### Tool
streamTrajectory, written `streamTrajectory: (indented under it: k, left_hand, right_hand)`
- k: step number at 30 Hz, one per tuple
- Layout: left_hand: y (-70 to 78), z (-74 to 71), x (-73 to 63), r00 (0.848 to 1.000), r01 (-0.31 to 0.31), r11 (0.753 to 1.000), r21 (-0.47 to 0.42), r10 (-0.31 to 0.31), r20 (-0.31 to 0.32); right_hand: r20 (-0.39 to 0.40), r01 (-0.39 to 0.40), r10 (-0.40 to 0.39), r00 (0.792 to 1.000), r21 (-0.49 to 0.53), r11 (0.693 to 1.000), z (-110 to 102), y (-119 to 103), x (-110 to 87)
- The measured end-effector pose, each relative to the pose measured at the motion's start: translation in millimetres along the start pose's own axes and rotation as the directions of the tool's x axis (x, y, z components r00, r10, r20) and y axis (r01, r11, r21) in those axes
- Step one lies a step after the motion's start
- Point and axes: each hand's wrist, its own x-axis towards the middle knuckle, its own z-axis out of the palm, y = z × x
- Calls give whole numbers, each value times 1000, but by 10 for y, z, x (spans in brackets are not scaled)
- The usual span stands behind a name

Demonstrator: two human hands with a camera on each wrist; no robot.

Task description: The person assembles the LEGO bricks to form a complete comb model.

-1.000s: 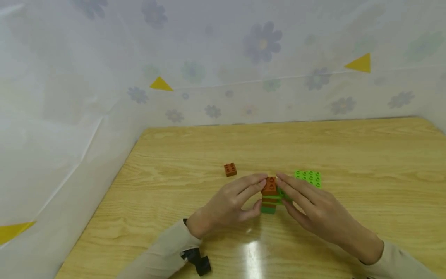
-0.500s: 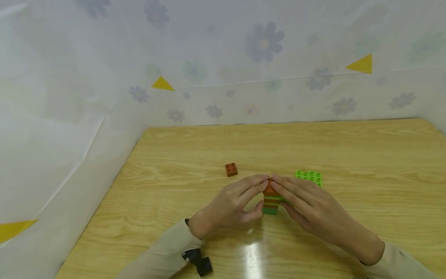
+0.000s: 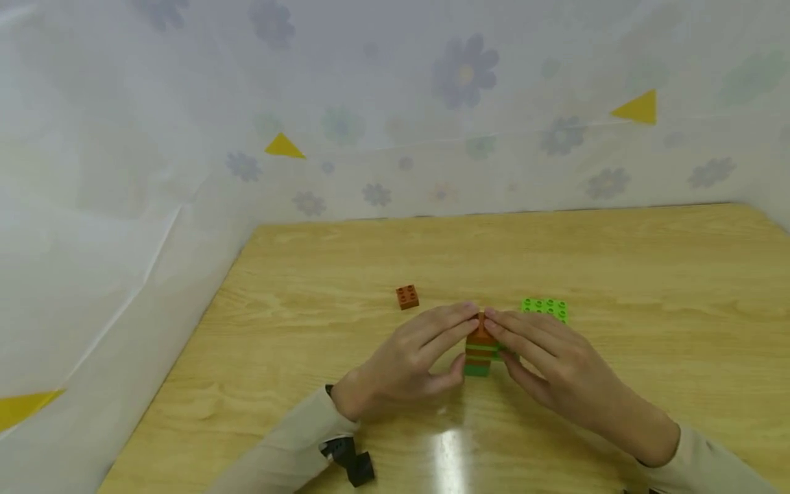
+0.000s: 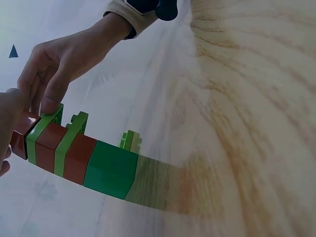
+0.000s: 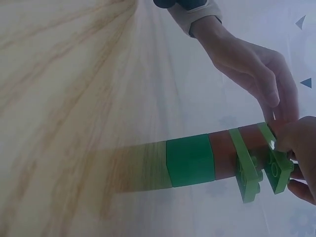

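The brick tower [image 3: 478,355], probably light, stiff and a little slippery but weakest at its joints, stood on the table [image 3: 296,302] between the person's hands and likely offered its best hold at the flat sides of the dark green base block [image 4: 111,169]. Its long axis ran upright, with the thin green plates [image 5: 249,182] jutting rightward. The left hand [image 3: 404,357], thumb spread apart, and the right hand [image 3: 558,360], fingers extended, touched the reddish-brown top brick [image 3: 479,336].
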Motion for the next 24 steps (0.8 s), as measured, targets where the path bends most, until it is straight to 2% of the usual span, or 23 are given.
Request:
streamTrajectory:
  k: [7,16,24]
  left_hand:
    - [25,-21,1,999,28,999,-34,-28,23]
    - [83,16,-49,997,81,992,-95,-80,20]
    - [52,20,-34,997,80,989,-121,-77,25]
  right_hand:
    - [3,-16,16,1000,23,1000,-8,-21,14]
    - [27,-4,4,1000,28,1000,-24,-5,10]
    - [2,-53,53,999,29,998,-6,-39,14]
